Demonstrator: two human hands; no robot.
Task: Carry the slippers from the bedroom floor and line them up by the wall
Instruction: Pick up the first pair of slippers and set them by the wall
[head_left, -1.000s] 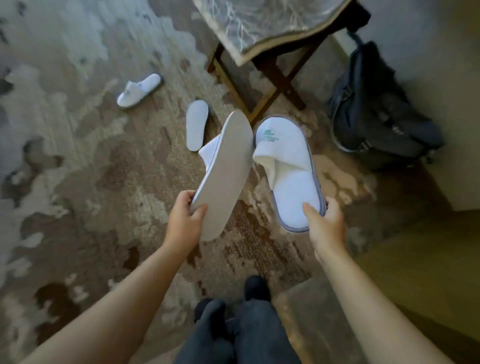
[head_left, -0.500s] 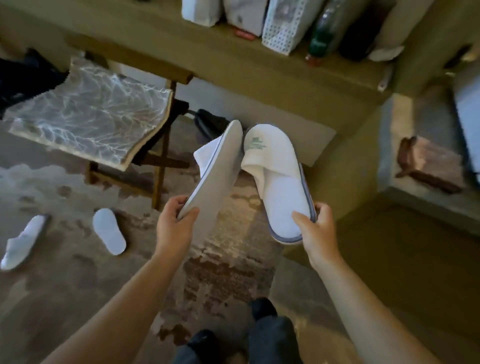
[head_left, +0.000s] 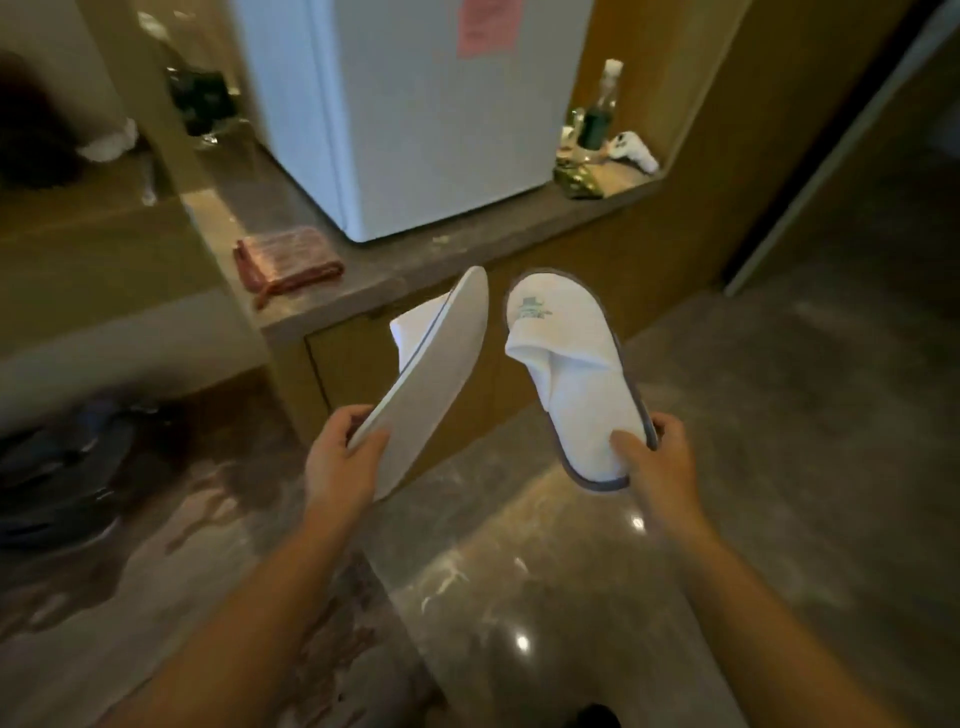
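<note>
I hold two white hotel slippers in the air in front of me. My left hand (head_left: 340, 460) grips the heel of the left slipper (head_left: 434, 374), which is turned on its side with its pale sole facing me. My right hand (head_left: 657, 457) pinches the heel of the right slipper (head_left: 576, 384), held top side up, with a grey rim and a green logo on its toe strap. Both toes point away from me toward a low cabinet. The two slippers hang a little apart.
A low brown cabinet (head_left: 467, 260) stands straight ahead with a white mini fridge (head_left: 441, 114), a folded reddish cloth (head_left: 288, 257) and bottles (head_left: 597, 119) on it. A dark bag (head_left: 57, 467) lies on the carpet at left. Glossy tile floor (head_left: 779, 415) spreads to the right.
The view has swung right, away from the chair and the two slippers on the carpet, to the cabinet and tile floor. Both hands keep the same grip on their slippers.
</note>
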